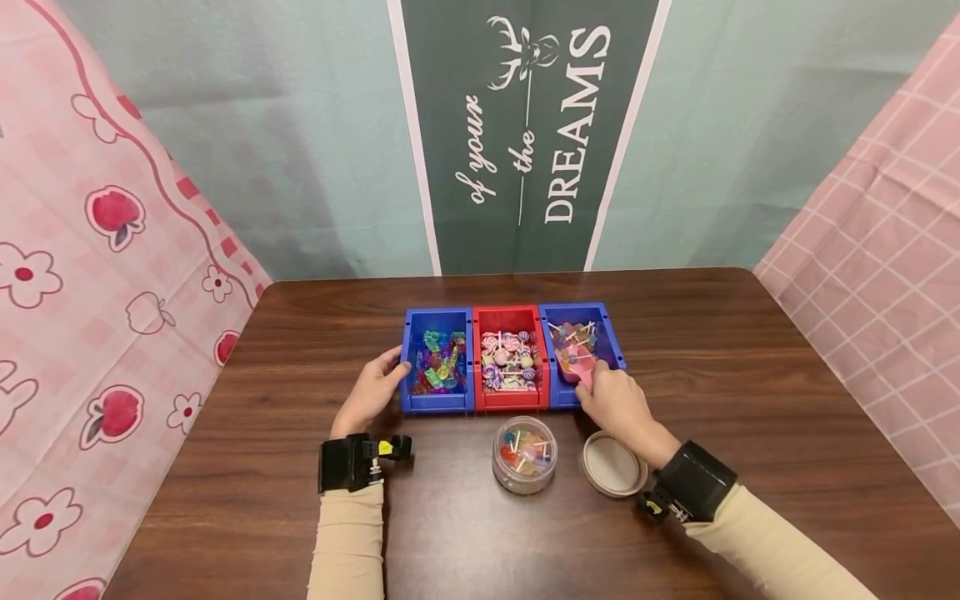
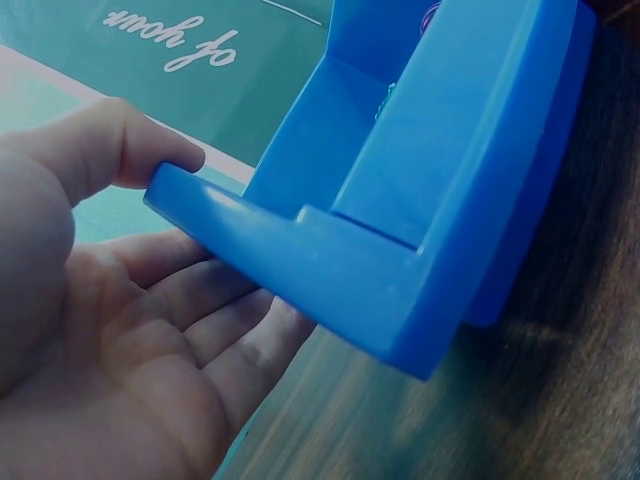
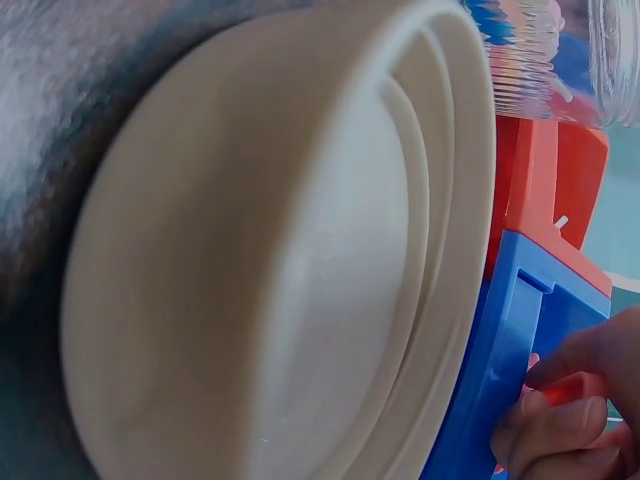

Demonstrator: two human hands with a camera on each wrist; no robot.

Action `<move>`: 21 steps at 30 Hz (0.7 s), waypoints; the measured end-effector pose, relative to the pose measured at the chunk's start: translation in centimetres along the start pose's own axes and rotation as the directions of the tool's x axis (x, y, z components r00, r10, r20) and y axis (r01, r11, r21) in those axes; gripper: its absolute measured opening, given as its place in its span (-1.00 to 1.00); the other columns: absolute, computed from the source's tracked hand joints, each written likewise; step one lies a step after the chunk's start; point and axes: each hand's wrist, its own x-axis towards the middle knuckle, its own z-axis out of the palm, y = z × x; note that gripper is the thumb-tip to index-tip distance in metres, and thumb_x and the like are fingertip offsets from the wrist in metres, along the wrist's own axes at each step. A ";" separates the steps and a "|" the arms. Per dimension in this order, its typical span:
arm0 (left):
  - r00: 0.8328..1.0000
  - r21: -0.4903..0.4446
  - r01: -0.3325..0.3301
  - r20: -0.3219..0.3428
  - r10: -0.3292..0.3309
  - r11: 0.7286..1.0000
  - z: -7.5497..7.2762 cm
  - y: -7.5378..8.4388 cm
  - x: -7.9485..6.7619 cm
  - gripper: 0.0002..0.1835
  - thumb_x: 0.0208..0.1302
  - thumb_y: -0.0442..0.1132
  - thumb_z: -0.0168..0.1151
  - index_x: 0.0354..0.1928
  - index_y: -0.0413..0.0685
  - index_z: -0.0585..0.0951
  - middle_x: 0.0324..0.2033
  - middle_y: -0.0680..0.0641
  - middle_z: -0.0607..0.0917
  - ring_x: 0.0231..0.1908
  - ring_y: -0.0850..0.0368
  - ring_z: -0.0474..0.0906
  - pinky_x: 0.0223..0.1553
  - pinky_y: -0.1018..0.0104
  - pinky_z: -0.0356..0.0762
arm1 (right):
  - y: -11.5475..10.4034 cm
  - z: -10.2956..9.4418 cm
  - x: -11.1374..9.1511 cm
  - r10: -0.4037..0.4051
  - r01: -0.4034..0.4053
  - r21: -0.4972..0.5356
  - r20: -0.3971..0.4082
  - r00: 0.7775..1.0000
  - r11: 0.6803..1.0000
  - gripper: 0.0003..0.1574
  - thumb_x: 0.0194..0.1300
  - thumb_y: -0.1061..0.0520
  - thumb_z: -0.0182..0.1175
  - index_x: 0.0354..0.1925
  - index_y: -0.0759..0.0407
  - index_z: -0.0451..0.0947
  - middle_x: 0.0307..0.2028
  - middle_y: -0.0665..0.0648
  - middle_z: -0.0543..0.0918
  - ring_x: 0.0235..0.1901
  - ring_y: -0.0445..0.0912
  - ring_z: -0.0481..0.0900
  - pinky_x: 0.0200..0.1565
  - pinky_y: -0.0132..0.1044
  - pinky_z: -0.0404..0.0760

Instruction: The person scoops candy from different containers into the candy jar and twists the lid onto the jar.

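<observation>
My left hand (image 1: 372, 389) grips the side of the left blue bin (image 1: 433, 402), its thumb at the rim and its fingers along the outer wall. That bin contains colourful translucent candy-like pieces (image 1: 442, 367). With my right hand (image 1: 617, 402) I hold the handle of a pink scoop (image 1: 573, 371), whose bowl is down in the right blue bin (image 1: 609, 343) among small lollipops (image 1: 577, 333). In the right wrist view, my curled fingers (image 3: 560, 430) wrap the handle. Nearer me stands an uncapped clear jar (image 1: 525, 479) with lollipops inside.
Between the blue bins sits a red bin (image 1: 507, 402) of striped candies and lollipops. A round cream lid (image 1: 613, 465) lies inner side up, right of the jar, close under my right wrist. All stand on a dark wooden table (image 1: 247, 467) with a curtain (image 1: 315, 167) behind it.
</observation>
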 end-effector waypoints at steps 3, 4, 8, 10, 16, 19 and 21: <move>1.000 0.001 0.001 0.003 -0.001 1.000 0.0 0.0 0.0 -0.46 0.50 -0.20 -0.12 0.44 -0.24 0.18 0.37 -0.32 0.36 0.36 -0.20 0.33 0.39 -0.09 0.28 | 0.0 0.0 0.0 -0.002 0.002 0.004 -0.013 1.000 1.000 -0.68 0.22 0.11 0.15 -0.35 0.41 0.42 -0.65 0.17 0.44 -0.64 0.00 0.45 -0.62 -0.24 0.38; 1.000 -0.001 0.002 0.003 -0.002 1.000 0.0 0.0 0.0 -0.46 0.50 -0.20 -0.11 0.44 -0.24 0.18 0.37 -0.31 0.36 0.36 -0.19 0.33 0.39 -0.08 0.28 | 0.1 0.0 0.0 -0.002 0.002 0.006 -0.017 1.000 1.000 -0.68 0.22 0.11 0.15 -0.35 0.41 0.42 -0.65 0.18 0.44 -0.63 0.00 0.46 -0.62 -0.23 0.38; 1.000 -0.002 -0.005 0.008 0.005 1.000 0.0 -0.1 0.0 -0.46 0.50 -0.21 -0.12 0.44 -0.24 0.18 0.38 -0.31 0.35 0.37 -0.20 0.32 0.39 -0.07 0.28 | 0.1 0.1 -0.1 -0.004 0.004 0.011 -0.033 0.999 1.000 -0.69 0.23 0.11 0.15 -0.36 0.40 0.42 -0.65 0.19 0.46 -0.62 0.02 0.48 -0.61 -0.19 0.42; 1.000 0.000 -0.006 0.006 0.006 1.000 -0.1 -0.1 0.0 -0.46 0.50 -0.21 -0.12 0.44 -0.25 0.18 0.38 -0.31 0.34 0.38 -0.20 0.31 0.39 -0.08 0.27 | 0.2 0.1 -0.2 -0.008 0.008 0.015 -0.041 0.999 1.000 -0.69 0.23 0.12 0.15 -0.36 0.40 0.42 -0.65 0.20 0.46 -0.62 0.03 0.49 -0.60 -0.17 0.43; 1.000 0.012 -0.013 -0.006 0.013 1.000 -0.1 -0.2 0.1 -0.46 0.50 -0.21 -0.12 0.43 -0.27 0.19 0.37 -0.34 0.35 0.36 -0.22 0.32 0.39 -0.11 0.26 | 0.4 0.0 -0.6 -0.025 0.027 0.029 -0.077 0.997 0.999 -0.72 0.22 0.13 0.16 -0.42 0.36 0.39 -0.67 0.18 0.43 -0.62 0.05 0.48 -0.59 -0.12 0.43; 1.000 0.005 -0.002 -0.011 0.002 1.000 -0.1 -0.1 0.1 -0.46 0.50 -0.19 -0.11 0.43 -0.25 0.19 0.36 -0.33 0.36 0.36 -0.21 0.33 0.40 -0.10 0.26 | 0.6 0.1 -0.9 -0.027 0.030 0.031 -0.092 0.995 0.999 -0.74 0.19 0.14 0.16 -0.46 0.32 0.37 -0.67 0.18 0.43 -0.63 0.05 0.47 -0.59 -0.10 0.43; 1.000 0.006 0.003 -0.010 -0.003 1.000 0.0 -0.1 0.1 -0.45 0.50 -0.19 -0.11 0.44 -0.24 0.19 0.36 -0.32 0.37 0.36 -0.20 0.33 0.40 -0.10 0.26 | 0.6 0.1 -1.0 -0.025 0.028 0.037 -0.094 0.995 0.999 -0.75 0.18 0.15 0.16 -0.46 0.31 0.36 -0.67 0.17 0.43 -0.63 0.04 0.44 -0.59 -0.12 0.42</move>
